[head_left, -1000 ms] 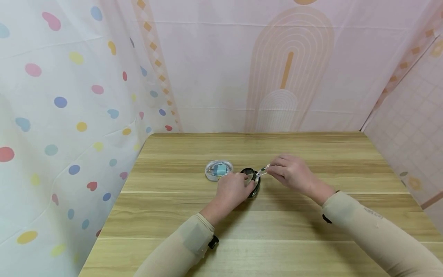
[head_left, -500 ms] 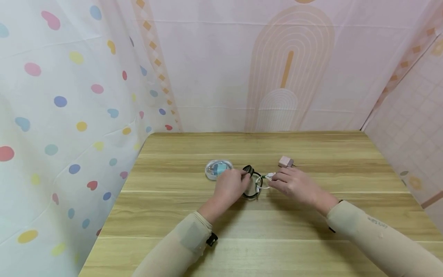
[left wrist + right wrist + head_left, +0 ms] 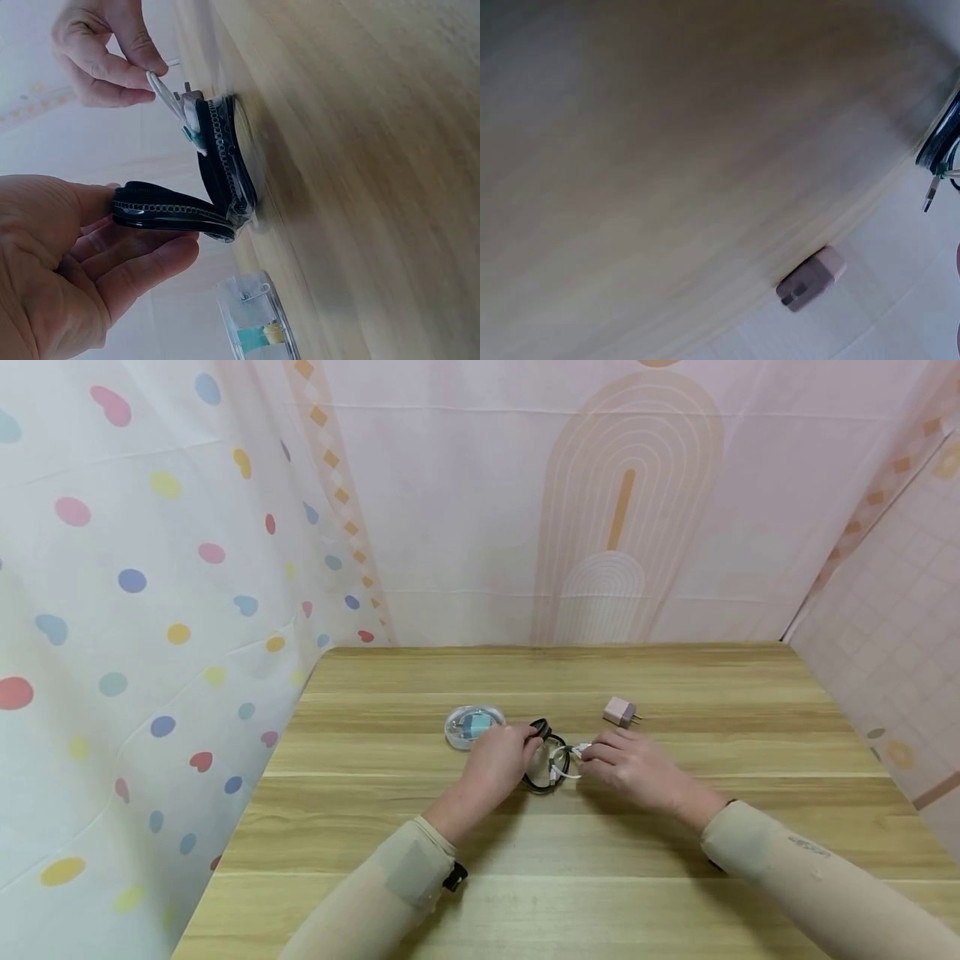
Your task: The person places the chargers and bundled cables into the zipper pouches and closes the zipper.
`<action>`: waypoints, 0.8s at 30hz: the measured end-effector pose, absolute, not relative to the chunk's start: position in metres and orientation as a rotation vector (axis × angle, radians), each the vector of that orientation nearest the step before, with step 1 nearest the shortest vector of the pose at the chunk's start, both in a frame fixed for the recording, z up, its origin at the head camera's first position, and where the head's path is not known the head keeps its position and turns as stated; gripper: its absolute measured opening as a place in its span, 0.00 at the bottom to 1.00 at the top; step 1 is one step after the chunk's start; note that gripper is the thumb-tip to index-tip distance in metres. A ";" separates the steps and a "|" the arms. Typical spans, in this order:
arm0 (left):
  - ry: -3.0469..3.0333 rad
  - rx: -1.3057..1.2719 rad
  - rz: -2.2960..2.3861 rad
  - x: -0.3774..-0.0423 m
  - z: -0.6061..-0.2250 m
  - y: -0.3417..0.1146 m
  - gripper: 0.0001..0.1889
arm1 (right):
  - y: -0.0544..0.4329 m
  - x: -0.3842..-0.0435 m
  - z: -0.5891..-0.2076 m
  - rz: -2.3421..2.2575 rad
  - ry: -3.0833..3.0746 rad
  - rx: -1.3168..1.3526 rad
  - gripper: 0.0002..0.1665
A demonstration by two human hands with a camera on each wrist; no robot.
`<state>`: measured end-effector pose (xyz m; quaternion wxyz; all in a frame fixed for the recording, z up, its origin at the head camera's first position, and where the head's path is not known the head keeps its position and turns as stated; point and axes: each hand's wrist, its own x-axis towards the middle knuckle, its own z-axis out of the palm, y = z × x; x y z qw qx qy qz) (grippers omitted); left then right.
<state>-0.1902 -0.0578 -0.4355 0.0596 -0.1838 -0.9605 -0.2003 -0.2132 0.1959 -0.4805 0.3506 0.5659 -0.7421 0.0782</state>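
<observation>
A small round black-zippered case point(image 3: 542, 789) with clear sides lies unzipped on the table. My left hand point(image 3: 491, 764) pinches its raised lid point(image 3: 169, 214) between thumb and fingers. Over the lower half, my right hand point(image 3: 637, 770) pinches a coiled white charging cable point(image 3: 570, 776) bound with a dark green tie. In the left wrist view the cable point(image 3: 166, 96) hangs from the thumb and fingertips, its lower part at the case's zipper rim. Beyond the right hand, a pink charger plug point(image 3: 619, 711) rests on the table, its metal prongs pointing right.
Left of the case stands a clear oval container point(image 3: 452, 742) with a teal and blue item and a cord inside; the left hand partly covers it. The wooden table point(image 3: 600, 893) meets patterned curtains point(image 3: 457, 527) at the back and sides.
The pink charger plug, not visible at first, now sits on the table behind my right hand. That hand has lowered the white cable toward the case. My left hand now holds the lid higher.
</observation>
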 end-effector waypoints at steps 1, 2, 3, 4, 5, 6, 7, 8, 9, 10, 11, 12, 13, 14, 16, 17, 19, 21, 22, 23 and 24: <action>-2.907 -0.556 -0.609 -0.190 -0.435 -0.058 0.13 | 0.194 -0.213 -0.481 0.205 -1.922 1.466 0.09; -2.906 -0.555 -0.610 -0.190 -0.435 -0.058 0.13 | 0.192 -0.214 -0.482 0.208 -1.927 1.468 0.08; -2.905 -0.556 -0.614 -0.191 -0.436 -0.058 0.13 | 0.190 -0.214 -0.482 0.212 -1.934 1.470 0.08; -2.906 -0.556 -0.615 -0.191 -0.436 -0.057 0.13 | 0.189 -0.214 -0.483 0.211 -1.940 1.469 0.08; -2.905 -0.556 -0.616 -0.191 -0.436 -0.057 0.13 | 0.188 -0.214 -0.483 0.211 -1.947 1.469 0.07; -2.904 -0.555 -0.626 -0.191 -0.436 -0.057 0.13 | 0.187 -0.215 -0.484 0.214 -1.955 1.469 0.07; -2.901 -0.555 -0.631 -0.191 -0.436 -0.057 0.13 | 0.187 -0.215 -0.484 0.210 -1.963 1.468 0.07; -2.900 -0.555 -0.636 -0.191 -0.437 -0.057 0.13 | 0.187 -0.215 -0.484 0.202 -1.966 1.469 0.07; -2.899 -0.556 -0.646 -0.191 -0.437 -0.057 0.13 | 0.186 -0.216 -0.484 0.191 -1.965 1.469 0.07; -2.898 -0.555 -0.654 -0.191 -0.437 -0.057 0.13 | 0.186 -0.216 -0.484 0.178 -1.964 1.471 0.07; -2.898 -0.555 -0.663 -0.191 -0.437 -0.057 0.13 | 0.186 -0.216 -0.484 0.162 -1.959 1.474 0.06; -2.897 -0.553 -0.667 -0.191 -0.437 -0.057 0.13 | 0.186 -0.216 -0.483 0.143 -1.954 1.479 0.06; -2.900 -0.551 -0.680 -0.191 -0.437 -0.057 0.13 | 0.185 -0.216 -0.482 0.119 -1.944 1.484 0.07; -2.902 -0.548 -0.688 -0.191 -0.437 -0.057 0.14 | 0.184 -0.215 -0.480 0.095 -1.932 1.492 0.07; -2.899 -0.542 -0.697 -0.191 -0.437 -0.057 0.13 | 0.182 -0.215 -0.478 0.046 -1.898 1.513 0.08; -2.894 -0.541 -0.694 -0.191 -0.438 -0.057 0.13 | 0.181 -0.215 -0.477 0.015 -1.876 1.523 0.09; -2.883 -0.542 -0.689 -0.192 -0.438 -0.058 0.13 | 0.179 -0.215 -0.475 -0.037 -1.829 1.547 0.09; -2.868 -0.545 -0.673 -0.192 -0.439 -0.058 0.13 | 0.177 -0.215 -0.474 -0.069 -1.797 1.565 0.10; -2.860 -0.549 -0.670 -0.192 -0.440 -0.058 0.13 | 0.176 -0.216 -0.473 -0.069 -1.795 1.571 0.09; -2.855 -0.552 -0.672 -0.192 -0.440 -0.058 0.12 | 0.175 -0.216 -0.473 -0.062 -1.802 1.573 0.09; -2.849 -0.556 -0.676 -0.192 -0.441 -0.058 0.12 | 0.174 -0.217 -0.473 -0.042 -1.816 1.574 0.09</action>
